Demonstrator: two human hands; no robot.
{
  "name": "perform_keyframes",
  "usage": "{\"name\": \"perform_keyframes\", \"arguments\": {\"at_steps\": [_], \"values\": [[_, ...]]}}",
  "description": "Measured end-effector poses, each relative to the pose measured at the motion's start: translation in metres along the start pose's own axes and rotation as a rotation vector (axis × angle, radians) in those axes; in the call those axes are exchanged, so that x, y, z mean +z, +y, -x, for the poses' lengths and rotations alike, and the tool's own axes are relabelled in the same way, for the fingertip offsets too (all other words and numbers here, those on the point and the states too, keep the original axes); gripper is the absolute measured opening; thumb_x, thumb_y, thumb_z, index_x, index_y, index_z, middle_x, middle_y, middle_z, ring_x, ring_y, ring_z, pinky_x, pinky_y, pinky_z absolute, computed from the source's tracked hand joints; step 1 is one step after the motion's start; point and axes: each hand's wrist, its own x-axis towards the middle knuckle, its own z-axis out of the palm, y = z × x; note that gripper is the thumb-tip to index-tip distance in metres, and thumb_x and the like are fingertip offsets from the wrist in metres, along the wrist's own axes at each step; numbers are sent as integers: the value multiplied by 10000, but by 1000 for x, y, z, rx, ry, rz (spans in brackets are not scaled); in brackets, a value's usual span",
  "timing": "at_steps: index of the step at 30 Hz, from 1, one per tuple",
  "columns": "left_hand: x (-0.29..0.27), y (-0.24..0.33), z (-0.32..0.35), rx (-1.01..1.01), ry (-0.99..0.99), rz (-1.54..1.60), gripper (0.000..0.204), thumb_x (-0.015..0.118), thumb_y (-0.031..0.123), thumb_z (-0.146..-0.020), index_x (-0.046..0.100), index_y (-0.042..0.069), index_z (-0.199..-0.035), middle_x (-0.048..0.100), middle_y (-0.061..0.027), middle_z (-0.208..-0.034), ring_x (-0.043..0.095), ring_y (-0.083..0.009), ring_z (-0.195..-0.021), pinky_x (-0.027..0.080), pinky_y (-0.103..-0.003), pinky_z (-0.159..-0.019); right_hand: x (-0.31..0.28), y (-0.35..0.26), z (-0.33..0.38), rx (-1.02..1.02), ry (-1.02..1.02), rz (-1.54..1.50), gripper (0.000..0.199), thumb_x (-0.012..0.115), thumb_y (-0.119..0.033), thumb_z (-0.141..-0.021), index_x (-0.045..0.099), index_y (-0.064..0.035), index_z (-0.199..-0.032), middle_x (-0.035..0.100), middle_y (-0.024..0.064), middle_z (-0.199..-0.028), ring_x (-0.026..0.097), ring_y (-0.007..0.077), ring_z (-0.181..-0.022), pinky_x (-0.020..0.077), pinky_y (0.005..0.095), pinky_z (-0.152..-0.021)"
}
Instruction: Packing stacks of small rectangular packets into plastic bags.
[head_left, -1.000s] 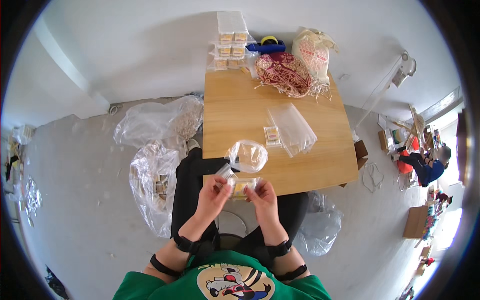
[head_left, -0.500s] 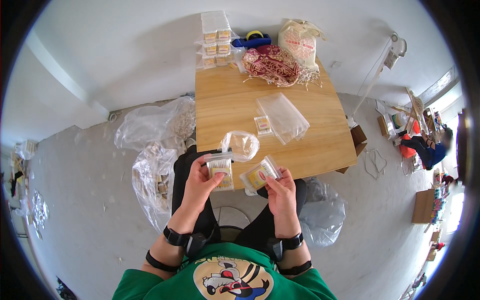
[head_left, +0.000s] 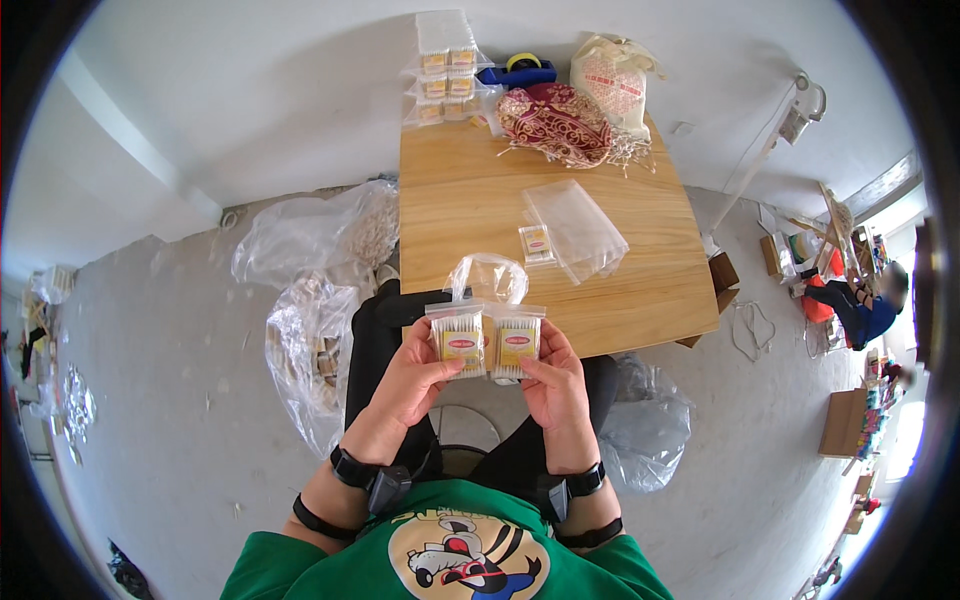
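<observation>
My left hand (head_left: 412, 378) holds a small clear packet of cotton swabs (head_left: 460, 342) with a yellow and red label. My right hand (head_left: 552, 385) holds a second packet of the same kind (head_left: 517, 341). The two packets are side by side, touching, above my lap at the near edge of the wooden table (head_left: 470, 215). Just beyond them a crumpled clear bag (head_left: 487, 276) stands on the table edge.
On the table lie a small labelled packet (head_left: 537, 243), a flat clear bag (head_left: 577, 228), a red patterned cloth (head_left: 556, 122), a tan sack (head_left: 610, 78) and stacked clear boxes (head_left: 444, 62). Plastic bags (head_left: 315, 300) sit on the floor to the left. A person (head_left: 860, 300) is at far right.
I lifted both hands from the table edge, separated two packets, then brought them together side by side with their labels facing me.
</observation>
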Motion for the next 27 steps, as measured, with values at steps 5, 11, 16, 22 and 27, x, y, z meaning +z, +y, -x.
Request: {"name": "perform_keyframes", "arguments": {"at_steps": [5,11,16,22,27], "values": [[-6,3,-2,-18,-35,47,511,555,-90,-828,428,58,-1301,580,-88,-1235,572,-211,-1151,474,-377,-972,5,-1,-2,24,14,27,560,524,122,-818,374,26,-1349,534,154,-1276,568,254,-1153,507,396,-941],[-12,-3,-13,-93,1,202,339,532,47,-937,454,45,-1267,593,-95,-1212,586,-216,-1131,474,-374,-974,-7,4,-16,32,27,8,541,507,152,-807,403,17,-1320,536,139,-1254,562,227,-1139,509,346,-916],[-28,-17,-29,-87,44,35,292,526,60,-954,473,39,-1241,610,-96,-1180,602,-215,-1106,483,-365,-966,-78,7,-66,-121,262,282,506,517,153,-800,425,25,-1281,551,113,-1175,577,202,-1068,502,316,-893],[-35,-35,-44,-97,118,32,316,584,55,-930,490,89,-1230,621,-17,-1151,615,-122,-1037,447,-245,-742,-148,12,-99,-291,410,584,449,553,96,-820,457,20,-1252,558,103,-1160,582,190,-1029,489,304,-882],[-26,-51,-51,-129,73,37,330,593,48,-921,496,93,-1233,620,-12,-1153,612,-120,-1042,449,-240,-765,-124,27,-72,-377,209,888,383,595,-19,-881,479,-9,-1247,578,62,-1094,554,153,-1000,433,272,-881]]}}
